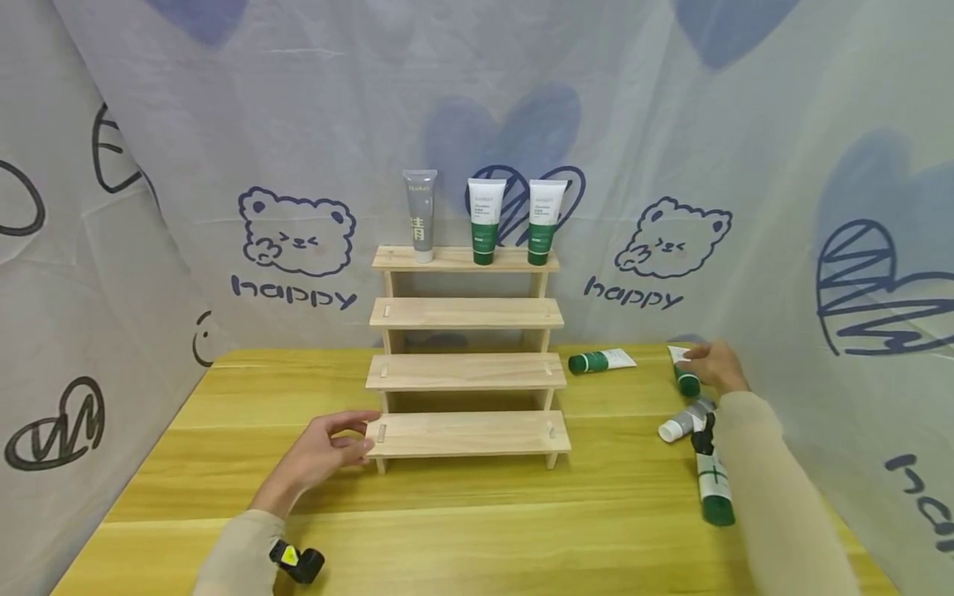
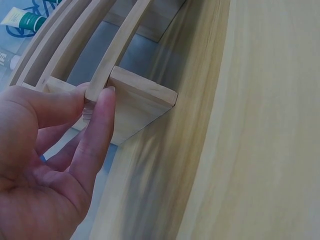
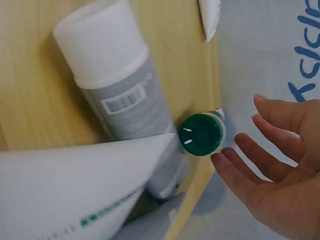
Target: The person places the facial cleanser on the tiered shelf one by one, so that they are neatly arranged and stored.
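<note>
Head view: I had the left hand [image 1: 322, 451] at the left end of the lowest shelf [image 1: 462, 434] of a four-tier wooden rack [image 1: 467, 313], with its fingertips against the shelf end. The right hand [image 1: 714, 366] was at the far right of the table [image 1: 477, 538], over the target tube [image 1: 686, 382], a white and green tube that lay near the cloth wall [image 1: 820, 397]. On the top tier I counted one standing grey tube [image 1: 421, 217] and, to its right, two standing white and green tubes [image 1: 486, 222]. A separate white and green tube [image 1: 600, 361] lay just right of the rack. A lying grey tube [image 1: 684, 419] and a further white and green tube [image 1: 716, 492] lay near the right sleeve [image 1: 771, 488].

Left wrist view: I saw two digits clamped on the end of the lowest shelf, one on each side of the board. The remaining fingers were bent behind them.

Right wrist view: I found the fingers apart and slightly bent, not wrapped around anything. The green cap [image 3: 202, 134] of the target tube was just beside the lower fingertips; I could not tell whether they touched. The lying grey tube, with its white cap [image 3: 102, 42], was on the opposite side of that green cap from the hand.
</note>
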`<state>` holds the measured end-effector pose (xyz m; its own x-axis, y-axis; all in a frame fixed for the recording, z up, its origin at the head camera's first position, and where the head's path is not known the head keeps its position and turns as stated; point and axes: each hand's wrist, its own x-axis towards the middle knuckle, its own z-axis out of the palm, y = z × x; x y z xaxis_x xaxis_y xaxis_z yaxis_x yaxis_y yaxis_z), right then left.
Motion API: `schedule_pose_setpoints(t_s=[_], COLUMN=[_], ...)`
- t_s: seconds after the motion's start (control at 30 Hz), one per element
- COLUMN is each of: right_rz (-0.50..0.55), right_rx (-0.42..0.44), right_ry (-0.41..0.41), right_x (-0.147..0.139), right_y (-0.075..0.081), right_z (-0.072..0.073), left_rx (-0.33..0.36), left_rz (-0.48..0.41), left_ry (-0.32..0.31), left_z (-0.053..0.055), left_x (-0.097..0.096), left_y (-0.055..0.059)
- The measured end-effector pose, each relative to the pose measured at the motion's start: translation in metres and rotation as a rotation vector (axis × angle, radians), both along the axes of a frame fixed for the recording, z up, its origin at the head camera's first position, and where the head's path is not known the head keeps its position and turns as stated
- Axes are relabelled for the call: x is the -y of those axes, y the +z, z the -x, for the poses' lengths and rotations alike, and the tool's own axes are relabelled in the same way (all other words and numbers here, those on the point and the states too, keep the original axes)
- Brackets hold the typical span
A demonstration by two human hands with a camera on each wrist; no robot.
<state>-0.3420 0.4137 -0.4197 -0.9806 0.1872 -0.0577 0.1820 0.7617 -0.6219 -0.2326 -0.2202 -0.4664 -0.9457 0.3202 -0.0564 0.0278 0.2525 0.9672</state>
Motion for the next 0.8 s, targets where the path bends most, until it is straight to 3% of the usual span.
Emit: schedule_pose_setpoints(t_s=[0.43,0.8], right_rz=[-0.007,-0.051], right_rx=[-0.005,0.074], right_ry=[-0.136,-0.188], right_x=[-0.008,0.003], right_y=[-0.024,-0.025], right_z=[-0.001,0.006], left_rx=[0.002,-0.004], left_rz=[0.006,0.021], left_ry=[0.011,0.013], left_z=[0.0,0.0], left_x=[0.0,0.002], left_y=[0.0,-0.003])
